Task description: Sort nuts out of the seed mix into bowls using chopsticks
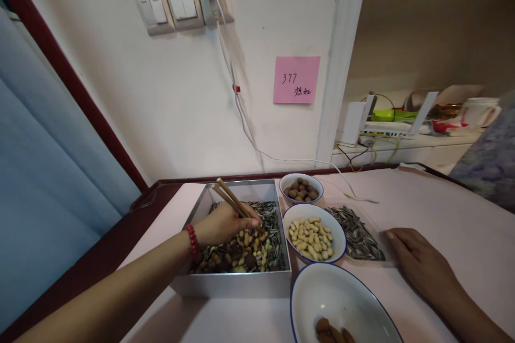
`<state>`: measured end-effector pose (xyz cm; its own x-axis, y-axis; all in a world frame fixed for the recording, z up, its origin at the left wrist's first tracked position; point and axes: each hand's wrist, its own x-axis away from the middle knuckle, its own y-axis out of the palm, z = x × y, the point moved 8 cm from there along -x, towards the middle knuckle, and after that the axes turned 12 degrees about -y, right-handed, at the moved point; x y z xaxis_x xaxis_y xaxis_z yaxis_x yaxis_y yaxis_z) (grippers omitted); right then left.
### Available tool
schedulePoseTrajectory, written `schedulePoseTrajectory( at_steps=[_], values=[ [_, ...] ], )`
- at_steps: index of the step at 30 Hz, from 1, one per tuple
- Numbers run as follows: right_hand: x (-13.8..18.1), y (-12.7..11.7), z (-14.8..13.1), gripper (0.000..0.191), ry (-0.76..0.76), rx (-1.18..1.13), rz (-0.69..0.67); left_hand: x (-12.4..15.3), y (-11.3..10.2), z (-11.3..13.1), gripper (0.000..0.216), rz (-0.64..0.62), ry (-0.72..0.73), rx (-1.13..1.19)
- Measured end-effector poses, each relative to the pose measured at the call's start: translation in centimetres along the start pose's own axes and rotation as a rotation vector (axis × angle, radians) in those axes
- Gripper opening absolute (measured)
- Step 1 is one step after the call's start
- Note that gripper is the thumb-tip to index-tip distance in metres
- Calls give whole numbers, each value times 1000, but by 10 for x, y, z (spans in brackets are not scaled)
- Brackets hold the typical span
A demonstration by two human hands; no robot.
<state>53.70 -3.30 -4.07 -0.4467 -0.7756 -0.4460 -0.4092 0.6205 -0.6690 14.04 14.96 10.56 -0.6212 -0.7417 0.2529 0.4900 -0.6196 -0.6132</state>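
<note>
My left hand point(220, 223) grips a pair of wooden chopsticks point(230, 199) and reaches into a square metal tray point(237, 283), their tips down in a mix of sunflower seeds, peanuts and dark nuts point(249, 249). A red bead bracelet point(192, 239) circles that wrist. My right hand point(414, 258) lies flat on the pale pink table, fingers apart, holding nothing, just right of a clear dish of sunflower seeds point(356, 233). A white bowl of peanuts point(314, 236) stands between the tray and that dish.
A small bowl of brown nuts point(301, 188) stands behind the peanuts. A large white bowl point(341, 300) with a few brown pieces sits nearest me. A white cable point(241, 112) drops from the wall socket onto the table. A cluttered shelf point(402, 134) lies at right.
</note>
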Motion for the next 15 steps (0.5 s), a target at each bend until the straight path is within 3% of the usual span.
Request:
schedulePoseTrajectory(
  at_steps=[15],
  values=[
    [-1, -2, -2, 58, 36, 2, -13, -2, 8, 9, 19, -153, 131, -173]
  ],
)
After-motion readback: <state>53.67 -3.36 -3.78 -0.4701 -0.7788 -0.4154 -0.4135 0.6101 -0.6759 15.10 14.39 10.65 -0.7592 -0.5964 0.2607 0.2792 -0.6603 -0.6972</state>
